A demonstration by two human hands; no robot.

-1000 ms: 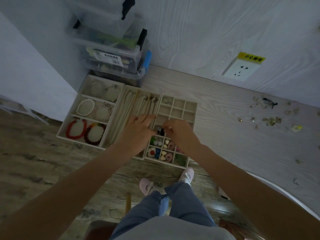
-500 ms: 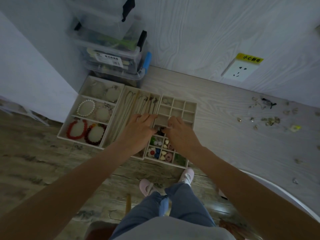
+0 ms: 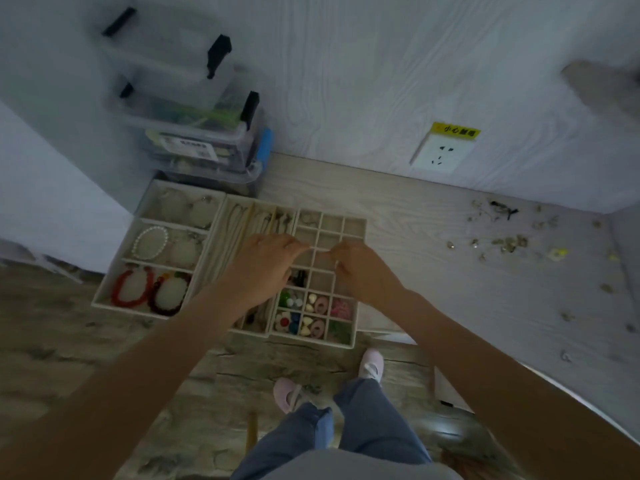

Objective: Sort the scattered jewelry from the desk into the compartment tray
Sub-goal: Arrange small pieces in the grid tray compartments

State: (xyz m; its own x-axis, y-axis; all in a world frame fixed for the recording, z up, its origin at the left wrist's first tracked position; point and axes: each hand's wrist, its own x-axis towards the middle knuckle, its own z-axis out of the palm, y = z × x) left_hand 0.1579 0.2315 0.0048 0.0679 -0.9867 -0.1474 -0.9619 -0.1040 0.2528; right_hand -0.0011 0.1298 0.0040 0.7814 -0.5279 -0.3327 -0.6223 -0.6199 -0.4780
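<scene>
Both our hands hover over the compartment tray [image 3: 355,226]: left hand [image 3: 268,263] and right hand [image 3: 360,268] seem to pinch something thin between them, probably for placing; grip unclear. Scattered jewelry [image 3: 502,242] lies far right.

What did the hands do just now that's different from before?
Both hands slid a little farther up the small-compartment tray: the left hand and right hand now have fingertips close together over its middle cells. Whether they pinch anything is unclear. The bracelets and scattered jewelry stayed put.

three trays [image 3: 355,226], two hands [image 3: 266,268], two bracelets [image 3: 131,287]
</scene>
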